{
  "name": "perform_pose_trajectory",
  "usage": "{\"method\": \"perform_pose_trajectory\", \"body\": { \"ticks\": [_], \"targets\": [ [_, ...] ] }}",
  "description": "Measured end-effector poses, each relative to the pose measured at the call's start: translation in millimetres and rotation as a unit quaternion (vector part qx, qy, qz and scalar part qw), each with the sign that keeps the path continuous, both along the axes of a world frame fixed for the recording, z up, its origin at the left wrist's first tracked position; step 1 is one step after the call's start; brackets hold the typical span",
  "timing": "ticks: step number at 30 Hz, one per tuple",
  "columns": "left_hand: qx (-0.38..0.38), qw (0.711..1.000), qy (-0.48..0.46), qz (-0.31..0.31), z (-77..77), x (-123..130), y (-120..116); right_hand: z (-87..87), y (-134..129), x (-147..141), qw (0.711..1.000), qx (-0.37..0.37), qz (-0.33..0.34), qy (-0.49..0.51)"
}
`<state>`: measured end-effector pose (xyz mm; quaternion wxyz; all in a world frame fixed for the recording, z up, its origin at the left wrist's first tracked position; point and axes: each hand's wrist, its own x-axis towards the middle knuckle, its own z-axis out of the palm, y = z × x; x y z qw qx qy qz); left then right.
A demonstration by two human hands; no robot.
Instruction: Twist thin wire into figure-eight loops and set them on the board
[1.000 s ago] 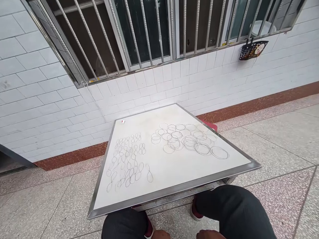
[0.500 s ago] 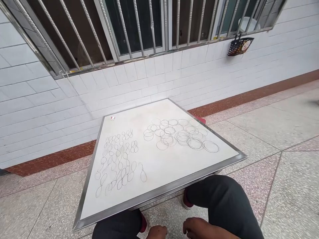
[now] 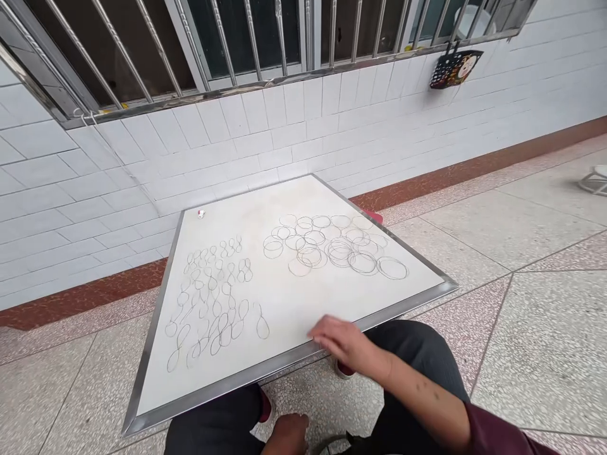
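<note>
My right hand (image 3: 340,341) is over the near edge of the white table (image 3: 294,303), fingers bent and pressed together; whether anything is in them is too small to tell. Low between my knees is my left hand (image 3: 288,433), its fingers curled and partly cut off by the frame. Thin wire rings (image 3: 364,262), many overlapping, lie on the table's right half. Several wires twisted into figure-eight loops (image 3: 222,332) lie in rows on the left half. The nearest one to my right hand is a single twisted loop (image 3: 262,327).
A small white and red item (image 3: 201,214) sits at the table's far left corner. The metal-edged table stands by a white tiled wall (image 3: 213,145) with a barred window. A patterned bag (image 3: 455,68) hangs from the bars. A stool (image 3: 595,181) is at far right.
My right hand has risen from between my knees to the table's near edge, its sleeve now in view. My left hand stays low. The view has shifted slightly.
</note>
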<state>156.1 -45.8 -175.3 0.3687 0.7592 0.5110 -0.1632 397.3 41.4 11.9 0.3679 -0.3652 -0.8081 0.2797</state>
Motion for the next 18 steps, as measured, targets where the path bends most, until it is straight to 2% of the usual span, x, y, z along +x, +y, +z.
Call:
{"method": "perform_pose_trajectory", "body": {
  "ticks": [3,6,8,14,18],
  "targets": [
    [0.004,1.0,0.022,-0.005,0.8,-0.5,-4.6,4.4,57.6,14.7,0.991,0.056,-0.116,-0.024],
    [0.007,0.999,0.037,-0.011,1.5,0.6,-6.7,-4.5,101.7,23.9,0.98,0.085,-0.151,-0.098],
    [0.007,0.999,0.046,-0.016,1.6,1.7,-7.2,-11.7,119.4,25.7,0.97,0.107,-0.154,-0.155],
    [-0.004,0.997,0.069,-0.037,1.2,5.1,-8.6,-34.8,135.5,25.4,0.958,0.128,-0.136,-0.216],
    [-0.017,0.996,0.074,-0.045,0.3,7.8,-9.8,-38.9,137.5,28.3,0.956,0.133,-0.129,-0.228]
  ]
}}
